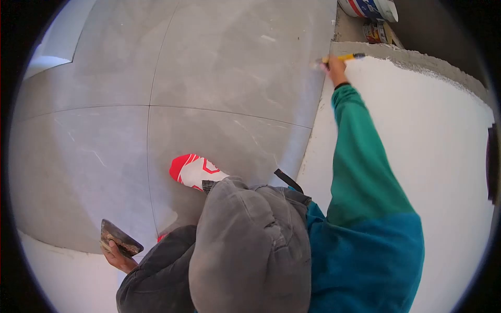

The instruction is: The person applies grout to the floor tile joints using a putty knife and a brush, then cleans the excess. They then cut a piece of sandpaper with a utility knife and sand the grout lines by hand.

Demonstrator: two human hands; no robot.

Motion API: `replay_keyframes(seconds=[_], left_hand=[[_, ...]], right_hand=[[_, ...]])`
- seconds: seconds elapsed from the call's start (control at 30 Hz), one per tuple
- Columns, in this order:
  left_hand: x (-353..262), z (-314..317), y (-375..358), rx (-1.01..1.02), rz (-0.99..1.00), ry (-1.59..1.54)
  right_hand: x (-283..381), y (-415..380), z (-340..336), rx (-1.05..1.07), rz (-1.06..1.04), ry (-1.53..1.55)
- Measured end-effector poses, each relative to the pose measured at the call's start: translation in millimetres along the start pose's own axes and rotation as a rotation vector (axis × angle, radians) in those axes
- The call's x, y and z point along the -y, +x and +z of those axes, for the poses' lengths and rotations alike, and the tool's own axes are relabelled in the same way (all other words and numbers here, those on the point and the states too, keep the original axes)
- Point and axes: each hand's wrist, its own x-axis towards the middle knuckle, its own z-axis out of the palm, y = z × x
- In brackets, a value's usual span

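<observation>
My right hand (336,68) is closed around what looks like a paintbrush (350,57), with a yellow handle and a black end. Its pale, blurred tip points left over the grey floor tiles, beside the edge of a white wall (402,130). At the lower left, my left hand (119,258) grips a dark, flat, roughly rectangular piece (121,240) with a brown, crusted face. I cannot tell what kind of thing it is. My fingers lie along its lower edge.
Large grey tiles (224,68) cover the floor, where my foot in a red and white sock (195,169) stands. At the top right are a white bucket (370,8) and a small labelled can (374,32). A rough grey strip (436,65) borders the white wall.
</observation>
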Motion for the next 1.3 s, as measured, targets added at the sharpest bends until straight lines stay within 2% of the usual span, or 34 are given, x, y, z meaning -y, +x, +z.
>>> replay_keyframes(seconds=[0.1,0.13,0.17,0.2,0.23,0.27,0.3,0.33,0.37,0.43,0.47,0.5,0.53,0.57,0.6,0.63,0.67,0.7,0.77,0.8,0.83,0.87,0.9,0.93,0.97,1.0,1.03,1.07,1.13,1.2,1.23,1.3], left_hand=[[-4.6,0.3,-4.5,-0.018,-0.001,0.006],[-3.2,-5.1,-7.4,-0.005,-0.031,0.023],[-0.3,-5.2,-5.5,-0.011,-0.022,0.019],[2.4,-3.6,-4.8,-0.024,-0.010,0.012],[3.4,-5.7,-6.0,-0.025,-0.028,0.016],[5.0,-9.1,-7.9,-0.036,-0.070,0.002],[5.4,-10.2,-10.1,-0.048,-0.111,-0.008],[-3.2,-4.5,-13.7,-0.080,-0.123,-0.014],[-2.8,-4.5,-13.7,-0.076,-0.130,-0.005],[-1.4,-5.6,-13.3,-0.023,-0.150,-0.026],[-0.7,-6.6,-13.0,-0.003,-0.151,-0.032],[-0.3,-7.9,-12.7,0.011,-0.144,-0.036],[-0.2,-9.6,-12.7,0.014,-0.134,-0.039],[0.1,-11.5,-13.1,0.012,-0.135,-0.041],[0.3,-13.2,-13.8,0.010,-0.145,-0.041],[0.1,-14.9,-14.8,0.005,-0.155,-0.046],[-11.6,-15.0,-16.2,0.098,-0.157,-0.046],[-26.9,-16.7,-16.6,0.171,-0.155,-0.050],[-48.6,-37.7,-9.6,0.197,-0.087,0.081],[-36.0,-48.5,-10.5,-0.134,-0.145,0.182],[-65.9,-28.7,-5.6,-0.086,-0.132,-0.008],[-60.0,-32.4,-5.0,-0.075,-0.107,-0.033],[-49.4,-32.8,-0.3,-0.036,-0.086,-0.071],[-38.4,-41.8,8.5,-0.008,-0.095,-0.086],[-26.1,-50.5,14.6,-0.005,-0.102,-0.077],[-11.0,-61.4,21.4,0.001,-0.112,-0.071],[6.1,-61.2,9.8,0.039,-0.122,-0.104],[-3.9,-49.9,6.0,0.019,-0.129,-0.144],[-26.9,-41.2,6.5,0.009,-0.130,-0.150],[-25.6,-36.8,8.5,0.031,-0.106,-0.127],[-26.4,-36.6,15.7,0.056,-0.092,-0.092],[-26.6,-33.7,23.7,0.097,-0.085,-0.122]], right_hand=[[26.7,-39.5,-1.5,-0.031,-0.025,-0.116],[4.5,-66.4,-31.6,0.124,-0.009,-0.319],[-42.6,-94.3,-72.6,0.309,-0.010,-0.248],[-64.3,-149.8,-88.3,0.177,0.232,-0.259],[-84.6,-206.2,-109.4,0.230,0.330,-0.287],[-107.8,-251.0,-137.7,0.308,0.469,-0.454],[-124.2,-294.0,-148.6,0.196,0.736,-0.621],[-106.0,-332.5,-135.8,0.204,0.782,-0.986],[-148.3,-346.8,-167.9,0.709,0.308,-1.491],[-246.8,-319.9,-197.5,0.219,0.423,-1.321],[-212.8,-290.3,-156.3,-0.114,0.562,-0.788],[-175.5,-244.6,-130.1,-0.049,0.589,-0.797],[-151.7,-194.7,-111.6,0.034,0.408,-0.506],[-187.5,-101.0,-125.8,-0.018,-0.157,-1.018],[-100.1,-81.2,-79.7,0.140,-0.118,-0.651],[-68.2,-32.7,-46.4,-0.021,-0.081,-0.639],[-26.8,-31.5,1.6,-0.007,-0.152,-0.200],[15.2,-42.8,47.2,0.100,-0.253,-0.218],[43.3,-55.0,127.7,0.423,-0.495,-0.229],[66.9,-117.0,176.7,0.532,-0.471,-0.137],[49.3,-147.1,211.0,0.715,-0.566,-0.226],[31.8,-168.1,228.5,0.859,-0.675,-0.333],[19.8,-199.2,240.1,1.207,-0.715,-0.411],[-31.3,-264.4,244.4,1.052,-0.908,-0.710],[-49.0,-327.1,247.0,1.289,-0.701,-0.358],[-52.5,-362.0,241.0,1.480,-1.034,-0.625],[-47.5,-352.2,198.4,1.490,-1.002,-0.747],[-38.1,-356.1,176.8,1.513,-0.963,-0.883],[-28.0,-293.4,133.3,1.315,-0.823,-0.786],[1.1,-240.7,106.7,1.096,-0.920,-1.116],[23.2,-242.1,111.0,1.044,-0.948,-1.301],[33.2,-261.6,127.3,1.220,-0.977,-1.069]])
